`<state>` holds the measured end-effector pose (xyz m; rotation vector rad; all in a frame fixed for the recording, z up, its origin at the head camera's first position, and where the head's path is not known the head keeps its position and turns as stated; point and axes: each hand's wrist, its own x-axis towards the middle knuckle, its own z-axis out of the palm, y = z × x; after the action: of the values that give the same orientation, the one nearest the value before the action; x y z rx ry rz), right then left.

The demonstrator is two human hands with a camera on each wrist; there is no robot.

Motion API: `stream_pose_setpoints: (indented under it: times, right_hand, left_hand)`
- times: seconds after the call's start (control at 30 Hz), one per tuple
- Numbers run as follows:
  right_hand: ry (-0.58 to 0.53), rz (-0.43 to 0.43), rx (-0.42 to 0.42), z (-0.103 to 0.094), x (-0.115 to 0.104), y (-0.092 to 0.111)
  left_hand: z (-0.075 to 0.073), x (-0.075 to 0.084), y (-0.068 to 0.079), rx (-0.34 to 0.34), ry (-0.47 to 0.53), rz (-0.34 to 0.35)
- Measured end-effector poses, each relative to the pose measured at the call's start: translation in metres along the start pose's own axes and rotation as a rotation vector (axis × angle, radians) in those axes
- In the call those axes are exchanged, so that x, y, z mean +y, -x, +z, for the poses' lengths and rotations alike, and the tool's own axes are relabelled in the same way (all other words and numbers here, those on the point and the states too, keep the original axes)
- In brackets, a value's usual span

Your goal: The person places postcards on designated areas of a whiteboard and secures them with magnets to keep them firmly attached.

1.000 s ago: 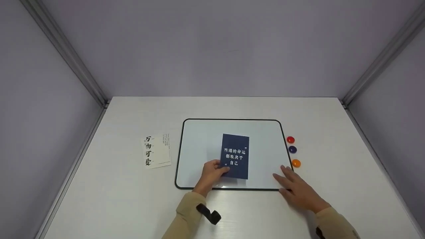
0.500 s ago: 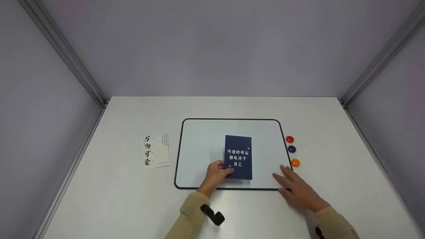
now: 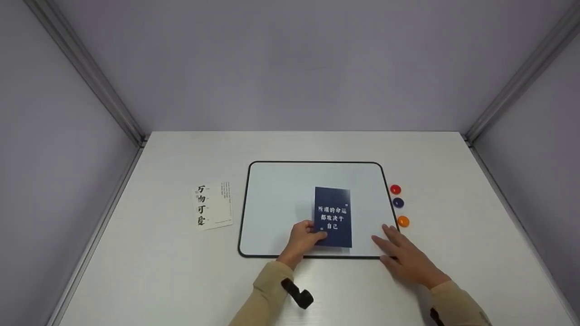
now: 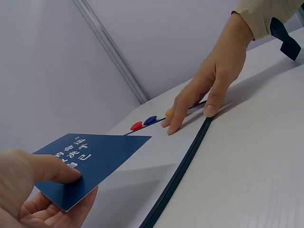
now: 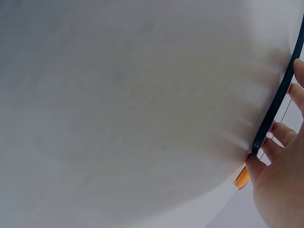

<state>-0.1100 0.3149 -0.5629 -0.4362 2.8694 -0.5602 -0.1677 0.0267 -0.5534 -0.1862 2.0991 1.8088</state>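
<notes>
A dark blue card (image 3: pixel 333 217) with white Chinese characters is pinched by my left hand (image 3: pixel 304 237) at its lower left edge. In the left wrist view the thumb (image 4: pixel 64 173) lies on the card's printed face and the other fingers are beneath. The card is raised above the black-framed whiteboard (image 3: pixel 276 199), with its shadow falling on the board. My right hand (image 3: pixel 410 262) rests at the board's near right corner with fingers spread. In the right wrist view its fingertips sit along the black frame (image 5: pixel 275 104).
Just off the board's right edge lie a red magnet (image 3: pixel 395 189), a dark blue magnet (image 3: pixel 398 203) and an orange magnet (image 3: pixel 403 221). A cream card (image 3: pixel 215 206) with black characters lies left of the board on the white table (image 3: pixel 181 280). Panel walls (image 3: pixel 290 68) enclose the table.
My left hand has carried the blue card to the right and a little nearer to me over the whiteboard. The right hand stays at the corner.
</notes>
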Motion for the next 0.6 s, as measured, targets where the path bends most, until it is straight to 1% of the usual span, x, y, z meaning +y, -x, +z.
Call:
stream_pose_setpoints:
  times: [0.27,0.37,0.6]
  right_hand:
    - [0.003,0.020,-0.012,0.000,-0.002,0.000]
    - [0.003,0.015,-0.004,0.000,-0.001,0.000]
    - [0.010,-0.015,0.023,0.002,0.001,0.000]
  left_hand:
    - [0.009,-0.003,0.000,0.007,0.003,0.010]
    - [0.011,-0.003,0.001,0.003,0.010,0.019]
    - [0.017,0.000,0.002,0.006,-0.021,0.033]
